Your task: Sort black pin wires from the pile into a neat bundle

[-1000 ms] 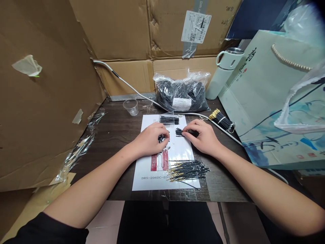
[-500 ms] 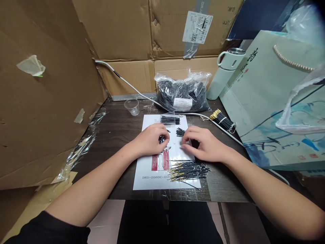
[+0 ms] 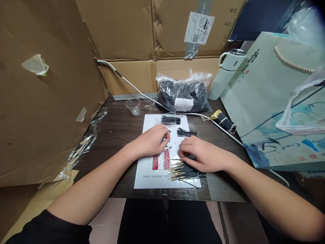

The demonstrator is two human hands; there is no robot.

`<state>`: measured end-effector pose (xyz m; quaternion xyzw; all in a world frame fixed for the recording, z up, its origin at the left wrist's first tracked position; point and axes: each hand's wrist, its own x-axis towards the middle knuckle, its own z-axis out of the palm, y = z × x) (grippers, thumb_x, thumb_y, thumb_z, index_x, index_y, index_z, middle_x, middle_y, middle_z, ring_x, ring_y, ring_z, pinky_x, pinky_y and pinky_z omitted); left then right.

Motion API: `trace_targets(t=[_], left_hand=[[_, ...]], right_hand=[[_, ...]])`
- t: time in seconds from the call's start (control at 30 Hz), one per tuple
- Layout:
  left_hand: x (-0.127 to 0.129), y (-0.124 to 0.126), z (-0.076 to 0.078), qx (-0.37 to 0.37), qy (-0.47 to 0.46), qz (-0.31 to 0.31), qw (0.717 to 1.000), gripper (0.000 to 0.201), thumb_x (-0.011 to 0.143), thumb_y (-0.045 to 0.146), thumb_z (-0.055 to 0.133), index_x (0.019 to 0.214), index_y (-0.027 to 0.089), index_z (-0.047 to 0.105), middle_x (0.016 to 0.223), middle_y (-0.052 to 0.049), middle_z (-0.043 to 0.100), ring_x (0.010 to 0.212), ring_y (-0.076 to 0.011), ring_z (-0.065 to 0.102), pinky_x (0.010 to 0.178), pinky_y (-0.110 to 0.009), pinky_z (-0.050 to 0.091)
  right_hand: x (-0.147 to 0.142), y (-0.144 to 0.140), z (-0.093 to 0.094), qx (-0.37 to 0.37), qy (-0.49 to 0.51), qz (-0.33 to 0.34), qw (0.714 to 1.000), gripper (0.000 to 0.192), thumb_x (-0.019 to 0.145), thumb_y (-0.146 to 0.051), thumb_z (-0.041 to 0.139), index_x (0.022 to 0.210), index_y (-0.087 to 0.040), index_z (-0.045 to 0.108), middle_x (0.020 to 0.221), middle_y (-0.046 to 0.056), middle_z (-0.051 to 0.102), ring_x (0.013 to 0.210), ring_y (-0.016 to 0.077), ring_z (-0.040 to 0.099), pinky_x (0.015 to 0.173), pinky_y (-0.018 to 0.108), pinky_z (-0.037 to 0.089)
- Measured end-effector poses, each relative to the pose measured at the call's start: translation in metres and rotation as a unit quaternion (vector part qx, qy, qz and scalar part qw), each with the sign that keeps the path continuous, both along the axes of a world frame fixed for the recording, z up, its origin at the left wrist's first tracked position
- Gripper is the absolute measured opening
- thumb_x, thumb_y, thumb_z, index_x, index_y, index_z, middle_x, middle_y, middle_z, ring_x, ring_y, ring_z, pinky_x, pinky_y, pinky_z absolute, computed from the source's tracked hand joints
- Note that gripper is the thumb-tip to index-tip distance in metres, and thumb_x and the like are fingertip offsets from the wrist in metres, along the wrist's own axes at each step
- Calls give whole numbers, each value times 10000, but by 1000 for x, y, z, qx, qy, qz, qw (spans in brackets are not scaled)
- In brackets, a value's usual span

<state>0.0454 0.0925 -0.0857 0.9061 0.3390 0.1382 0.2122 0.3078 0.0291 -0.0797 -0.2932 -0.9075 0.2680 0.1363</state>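
Right hand (image 3: 200,156) now on gold-tipped wires (image 3: 186,171)

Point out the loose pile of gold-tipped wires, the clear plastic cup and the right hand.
loose pile of gold-tipped wires (image 3: 186,172), head view, middle of the pile's black strands.
clear plastic cup (image 3: 133,106), head view, its side wall.
right hand (image 3: 200,156), head view, back of the hand.

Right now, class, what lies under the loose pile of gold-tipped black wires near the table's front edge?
The pile of wires rests on a white printed sheet, which lies on the dark table. The right hand covers the pile's upper part, so what lies beneath there stays hidden.
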Motion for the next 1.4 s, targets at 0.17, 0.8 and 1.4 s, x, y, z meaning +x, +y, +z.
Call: trace_targets(t=[0.17,0.8,1.4], left_hand=[[0,-1,-1,10,5,-11,1000,127,1056,215,500,960,197,582,1028,-95,651,1016,-276,606,943,-452,519],[18,-10,-6,-144,-241,97,955,232,1056,324,650,1191,175,765,961,-65,758,831,-189,662,772,-342,525],[18,-4,-13,-56,-232,137,962,197,1013,351,744,1123,220,843,1030,-62,810,879,-198,713,815,-345,556]], right_hand=[[-4,-7,5,31,-71,-15,997,124,1096,-191,559,1015,-195,653,993,73,680,935,234,617,940,405,448],[6,12,-11,127,138,-137,973,156,1115,-205,561,1223,-200,674,1103,117,747,949,252,693,833,403,562],[1,12,-3,68,173,-221,958,126,1010,-138,629,992,-156,752,895,47,736,772,163,621,746,312,479]])
